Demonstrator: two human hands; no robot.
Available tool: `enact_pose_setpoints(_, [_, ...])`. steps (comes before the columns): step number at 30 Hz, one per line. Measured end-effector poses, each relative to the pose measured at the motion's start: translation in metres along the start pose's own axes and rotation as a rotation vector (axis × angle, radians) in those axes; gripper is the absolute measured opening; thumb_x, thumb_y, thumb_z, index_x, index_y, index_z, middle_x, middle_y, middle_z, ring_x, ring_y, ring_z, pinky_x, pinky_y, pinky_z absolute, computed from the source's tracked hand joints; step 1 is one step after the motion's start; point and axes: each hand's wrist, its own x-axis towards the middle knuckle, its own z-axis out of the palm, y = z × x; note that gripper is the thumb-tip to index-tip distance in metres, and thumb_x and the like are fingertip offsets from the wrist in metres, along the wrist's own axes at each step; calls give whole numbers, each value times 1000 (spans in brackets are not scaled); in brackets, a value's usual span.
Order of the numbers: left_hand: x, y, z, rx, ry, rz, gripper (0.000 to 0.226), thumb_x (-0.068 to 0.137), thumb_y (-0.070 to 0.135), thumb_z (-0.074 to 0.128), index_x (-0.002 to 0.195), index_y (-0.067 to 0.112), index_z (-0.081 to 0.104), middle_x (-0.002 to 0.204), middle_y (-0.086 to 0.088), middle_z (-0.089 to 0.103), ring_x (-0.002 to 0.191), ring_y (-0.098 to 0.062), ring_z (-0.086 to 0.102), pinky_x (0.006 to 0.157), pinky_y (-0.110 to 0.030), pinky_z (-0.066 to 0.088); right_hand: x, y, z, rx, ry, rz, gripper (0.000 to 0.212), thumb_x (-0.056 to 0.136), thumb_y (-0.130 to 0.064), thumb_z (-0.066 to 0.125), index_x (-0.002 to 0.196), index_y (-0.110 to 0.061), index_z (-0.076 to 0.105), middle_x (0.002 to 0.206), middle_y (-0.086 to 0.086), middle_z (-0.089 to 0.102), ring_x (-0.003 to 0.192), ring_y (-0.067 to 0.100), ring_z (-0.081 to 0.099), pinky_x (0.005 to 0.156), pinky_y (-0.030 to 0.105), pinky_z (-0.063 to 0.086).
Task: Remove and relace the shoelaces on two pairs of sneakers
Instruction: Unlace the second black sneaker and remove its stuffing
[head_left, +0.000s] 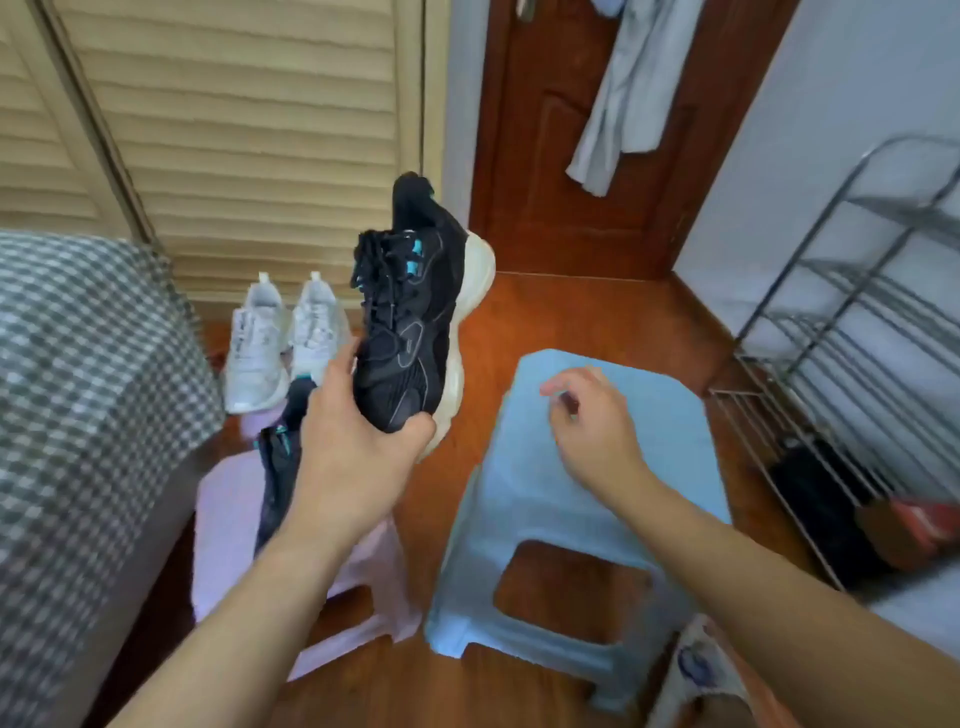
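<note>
Head view:
Left hand (358, 441): fingers wrapped round the toe of the black sneaker (415, 312), held up, laces still in.
Right hand (592, 421): loosely curled, holding nothing, over the blue stool (597, 499).
Other black sneaker (278, 467): on the pink stool (228, 519), left.
White sneakers (285, 338): far left, laced.
Progress: barely started; all the laces look still in.

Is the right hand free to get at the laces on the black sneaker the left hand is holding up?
Probably yes. The right hand hovers empty above the blue stool, nothing lying between it and the black sneaker. The left hand grips only the toe, though the laces face away to the left.
</note>
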Motion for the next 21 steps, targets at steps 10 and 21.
enact_pose_setpoints(10, [-63,41,206,592,-254,92,98,74,57,66,155,34,16,137,-11,41,120,-37,39,93,-53,43,-94,110,-126,232,-243,832,64,100,-43,57,154,-22,32,152,1,47,130,22,53,111,37,41])
enact_pose_setpoints(21, [-76,53,272,832,-154,831,60,81,31,60,139,13,59,150,-25,43,142,-47,33,113,-60,23,-102,260,-190,-152,-100,920,40,102,-28,52,138,-10,54,145,15,42,123,36,55,106,41,43])
